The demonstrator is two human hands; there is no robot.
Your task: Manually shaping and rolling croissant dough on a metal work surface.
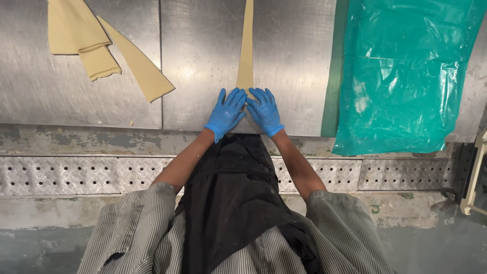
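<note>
On the dough strip [246, 56], left hand [225, 112] and right hand [265, 110], flat, side by side.

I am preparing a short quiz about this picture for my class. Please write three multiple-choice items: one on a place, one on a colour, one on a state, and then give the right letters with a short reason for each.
1. Where does the green plastic sheet lie?
A. right of the hands
B. left of the hands
C. under the hands

2. What colour are the gloves on the left hand and the right hand?
A. white
B. blue
C. yellow

3. How do the hands rest on the near end of the long dough strip?
A. closed into fists
B. lifted clear of the table
C. flat, fingers spread, side by side

Answers:
1 A: the sheet covers the right part of the metal table.
2 B: both gloves are blue.
3 C: both palms press down where the strip ends.
</note>
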